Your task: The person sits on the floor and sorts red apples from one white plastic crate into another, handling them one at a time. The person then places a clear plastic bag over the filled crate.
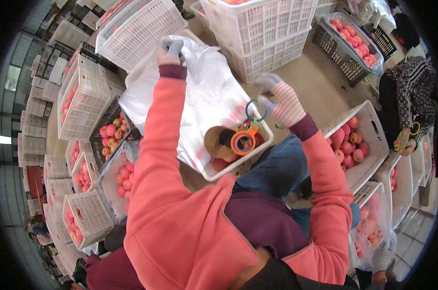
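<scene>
My left hand [171, 52], in a knit glove, grips the far edge of a white plastic sheet [208, 87]. The sheet spreads over a white plastic crate [266, 139] in front of me. My right hand [284, 101], in a striped glove and partly blurred, is above the crate's right edge with thumb and fingers apart. Beside its thumb is a teal ring [248, 108]; whether they touch is unclear. An orange ring gauge [252, 136] and a tan round object [212, 141] lie at the crate's near end, over a few apples [220, 164].
Stacked white crates [262, 43] stand ahead. Another white crate [143, 36] is ahead-left. Apples fill a crate [364, 145] at right and a lined crate [110, 181] at left. A black crate [344, 54] is far right. A co-worker [409, 94] sits at right.
</scene>
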`<state>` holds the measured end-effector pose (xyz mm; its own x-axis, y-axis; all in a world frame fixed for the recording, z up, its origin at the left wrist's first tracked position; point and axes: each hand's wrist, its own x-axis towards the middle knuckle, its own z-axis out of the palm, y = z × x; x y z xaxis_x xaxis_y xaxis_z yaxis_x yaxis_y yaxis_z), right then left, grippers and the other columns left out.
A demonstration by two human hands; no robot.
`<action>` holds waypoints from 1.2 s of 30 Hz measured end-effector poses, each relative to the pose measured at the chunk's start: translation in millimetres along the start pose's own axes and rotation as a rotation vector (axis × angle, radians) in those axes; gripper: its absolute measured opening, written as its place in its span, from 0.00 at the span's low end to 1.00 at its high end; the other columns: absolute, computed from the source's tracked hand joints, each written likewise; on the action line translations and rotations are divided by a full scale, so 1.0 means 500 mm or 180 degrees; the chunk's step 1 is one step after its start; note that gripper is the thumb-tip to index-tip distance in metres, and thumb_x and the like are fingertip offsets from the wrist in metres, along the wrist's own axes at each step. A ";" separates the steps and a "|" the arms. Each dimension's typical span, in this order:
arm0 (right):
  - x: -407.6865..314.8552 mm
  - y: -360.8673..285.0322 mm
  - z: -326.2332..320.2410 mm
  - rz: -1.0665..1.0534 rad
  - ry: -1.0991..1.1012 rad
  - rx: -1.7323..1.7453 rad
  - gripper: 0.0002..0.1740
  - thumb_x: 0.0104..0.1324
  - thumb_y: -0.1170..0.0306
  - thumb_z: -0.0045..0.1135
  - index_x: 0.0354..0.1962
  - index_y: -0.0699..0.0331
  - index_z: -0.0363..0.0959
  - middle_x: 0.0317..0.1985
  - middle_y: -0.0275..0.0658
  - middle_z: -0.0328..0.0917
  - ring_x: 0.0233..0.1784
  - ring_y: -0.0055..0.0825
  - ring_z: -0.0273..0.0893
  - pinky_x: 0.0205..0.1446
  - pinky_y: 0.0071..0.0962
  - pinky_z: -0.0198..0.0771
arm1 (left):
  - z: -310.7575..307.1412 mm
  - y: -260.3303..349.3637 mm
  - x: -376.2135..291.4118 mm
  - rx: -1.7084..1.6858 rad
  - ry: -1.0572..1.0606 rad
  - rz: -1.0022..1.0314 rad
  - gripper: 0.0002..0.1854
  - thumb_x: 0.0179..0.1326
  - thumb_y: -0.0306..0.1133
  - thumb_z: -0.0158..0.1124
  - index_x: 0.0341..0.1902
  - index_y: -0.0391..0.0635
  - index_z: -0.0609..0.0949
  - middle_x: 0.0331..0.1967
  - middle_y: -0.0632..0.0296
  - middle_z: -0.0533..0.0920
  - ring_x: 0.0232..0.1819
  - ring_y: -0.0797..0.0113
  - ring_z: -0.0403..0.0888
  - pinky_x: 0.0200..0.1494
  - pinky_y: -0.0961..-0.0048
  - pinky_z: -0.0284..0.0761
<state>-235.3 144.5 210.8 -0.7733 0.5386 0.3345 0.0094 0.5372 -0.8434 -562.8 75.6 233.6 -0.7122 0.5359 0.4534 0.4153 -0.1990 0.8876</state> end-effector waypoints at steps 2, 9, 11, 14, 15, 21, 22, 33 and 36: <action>0.018 -0.012 0.004 0.0058 0.0001 0.0099 0.24 0.60 0.72 0.59 0.56 0.62 0.71 0.57 0.44 0.72 0.53 0.38 0.76 0.55 0.32 0.75 | 0.055 0.060 -0.028 -0.0866 0.0095 -0.0126 0.09 0.52 0.24 0.67 0.33 0.45 0.75 0.25 0.67 0.76 0.25 0.76 0.72 0.29 0.77 0.71; 0.076 -0.035 0.025 0.0142 -0.0678 0.0142 0.25 0.64 0.69 0.56 0.58 0.62 0.67 0.56 0.44 0.72 0.54 0.38 0.74 0.56 0.32 0.73 | 0.272 0.247 -0.292 -0.0628 -0.2393 0.1284 0.18 0.54 0.24 0.65 0.50 0.45 0.77 0.37 0.58 0.83 0.37 0.67 0.82 0.43 0.70 0.77; 0.079 -0.021 -0.012 0.0070 -0.0467 -0.0107 0.24 0.63 0.69 0.56 0.57 0.62 0.68 0.54 0.44 0.72 0.53 0.39 0.74 0.55 0.33 0.73 | 0.268 0.213 -0.360 -0.0786 -0.2062 0.1621 0.16 0.54 0.22 0.64 0.48 0.44 0.77 0.36 0.58 0.82 0.36 0.67 0.82 0.41 0.71 0.77; 0.065 0.015 -0.108 0.0082 -0.0064 -0.0597 0.22 0.62 0.69 0.56 0.55 0.62 0.69 0.52 0.45 0.73 0.51 0.40 0.75 0.54 0.34 0.73 | 0.253 0.076 -0.450 0.0130 -0.2100 0.1699 0.14 0.50 0.26 0.65 0.43 0.49 0.81 0.39 0.56 0.81 0.40 0.51 0.80 0.44 0.58 0.76; 0.053 0.029 -0.138 0.0119 0.0055 -0.0728 0.22 0.62 0.69 0.56 0.54 0.62 0.69 0.51 0.45 0.73 0.50 0.40 0.75 0.53 0.34 0.73 | 0.253 0.013 -0.462 0.1078 -0.2350 0.1753 0.18 0.50 0.29 0.66 0.48 0.54 0.81 0.45 0.56 0.82 0.45 0.48 0.80 0.48 0.54 0.76; -0.089 0.081 -0.335 0.0518 0.0741 -0.1534 0.19 0.60 0.69 0.56 0.50 0.62 0.71 0.46 0.46 0.75 0.47 0.42 0.76 0.51 0.36 0.73 | 0.177 -0.315 -0.549 0.1937 -0.2766 0.0971 0.24 0.52 0.29 0.62 0.56 0.53 0.78 0.61 0.52 0.72 0.59 0.45 0.71 0.55 0.52 0.73; -0.122 0.086 -0.365 0.0599 0.0845 -0.1630 0.19 0.60 0.69 0.56 0.49 0.62 0.71 0.45 0.46 0.75 0.46 0.42 0.76 0.51 0.37 0.73 | 0.169 -0.353 -0.560 0.1638 -0.2724 0.0764 0.24 0.52 0.28 0.61 0.56 0.53 0.78 0.59 0.51 0.74 0.58 0.44 0.72 0.54 0.51 0.74; -0.528 0.059 -0.553 0.1393 0.1783 -0.2163 0.14 0.57 0.69 0.55 0.42 0.62 0.75 0.36 0.48 0.77 0.40 0.46 0.78 0.46 0.40 0.74 | 0.142 -0.263 -0.523 0.3838 -0.4179 -0.0158 0.17 0.60 0.38 0.57 0.53 0.52 0.80 0.51 0.46 0.81 0.50 0.42 0.80 0.53 0.54 0.76; -0.576 0.046 -0.531 0.1327 0.1886 -0.2103 0.13 0.56 0.69 0.55 0.40 0.62 0.76 0.33 0.48 0.78 0.38 0.47 0.78 0.45 0.41 0.74 | 0.278 -0.061 -0.482 0.3101 -0.3928 0.0656 0.39 0.54 0.43 0.68 0.70 0.51 0.67 0.70 0.47 0.64 0.63 0.44 0.72 0.64 0.54 0.70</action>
<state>156.0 174.2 206.6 -0.1858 0.9093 0.3723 0.7021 0.3879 -0.5971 -325.1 66.5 86.2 0.0765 0.9730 -0.2179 0.9768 -0.0293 0.2121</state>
